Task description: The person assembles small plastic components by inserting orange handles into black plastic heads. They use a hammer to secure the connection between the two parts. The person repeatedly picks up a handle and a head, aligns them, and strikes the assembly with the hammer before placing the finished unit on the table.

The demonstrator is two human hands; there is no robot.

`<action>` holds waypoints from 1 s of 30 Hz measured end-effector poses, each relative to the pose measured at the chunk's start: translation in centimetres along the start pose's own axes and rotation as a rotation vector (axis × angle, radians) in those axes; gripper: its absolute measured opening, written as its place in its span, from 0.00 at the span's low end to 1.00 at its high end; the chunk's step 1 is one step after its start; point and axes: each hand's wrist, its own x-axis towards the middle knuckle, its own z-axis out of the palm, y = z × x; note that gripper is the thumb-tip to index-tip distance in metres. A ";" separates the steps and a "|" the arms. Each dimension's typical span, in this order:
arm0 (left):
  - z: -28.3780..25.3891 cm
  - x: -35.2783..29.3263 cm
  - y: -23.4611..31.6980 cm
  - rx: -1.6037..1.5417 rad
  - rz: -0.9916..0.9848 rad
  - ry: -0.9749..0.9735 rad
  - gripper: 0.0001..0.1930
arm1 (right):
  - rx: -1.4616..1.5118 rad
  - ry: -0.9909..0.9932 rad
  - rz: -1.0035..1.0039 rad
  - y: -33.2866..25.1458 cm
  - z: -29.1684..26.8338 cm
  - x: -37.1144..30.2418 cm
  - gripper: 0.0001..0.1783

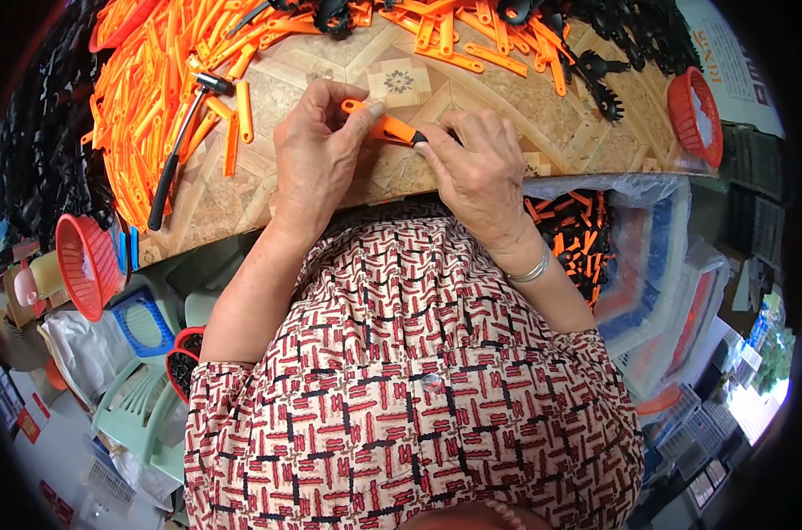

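Observation:
My left hand (315, 163) pinches an orange plastic handle (390, 126) near its holed end, between thumb and fingers. At the handle's other end, my right hand (482, 168) is closed on a black piece (419, 139) that meets the orange plastic. Most of that black piece is hidden by my right fingers, so its shape cannot be made out. Both hands are just above the near edge of the wood-patterned table (242, 190). To the left of my left hand lies a hammer (178, 146) with a black grip, beside a large heap of orange handles (140, 106).
Black slotted utensil heads (602, 88) and more orange handles (445, 40) lie at the far side. Red baskets stand at the left (88, 267) and right (694, 119) edges. Below the table, a plastic-lined container (635, 256) sits beside black-and-orange pieces (578, 238). A green chair (136, 411) is lower left.

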 end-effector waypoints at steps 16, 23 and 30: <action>-1.4 0.2 0.8 0.687 0.298 -0.080 0.09 | -0.011 0.036 -0.108 0.5 1.3 -0.2 0.20; -1.2 1.6 -1.4 0.495 0.724 -0.121 0.08 | -0.039 -0.065 -0.187 0.1 0.7 0.9 0.21; -2.1 1.2 -1.4 0.369 0.624 -0.152 0.09 | -0.039 -0.091 -0.225 1.1 0.4 1.9 0.22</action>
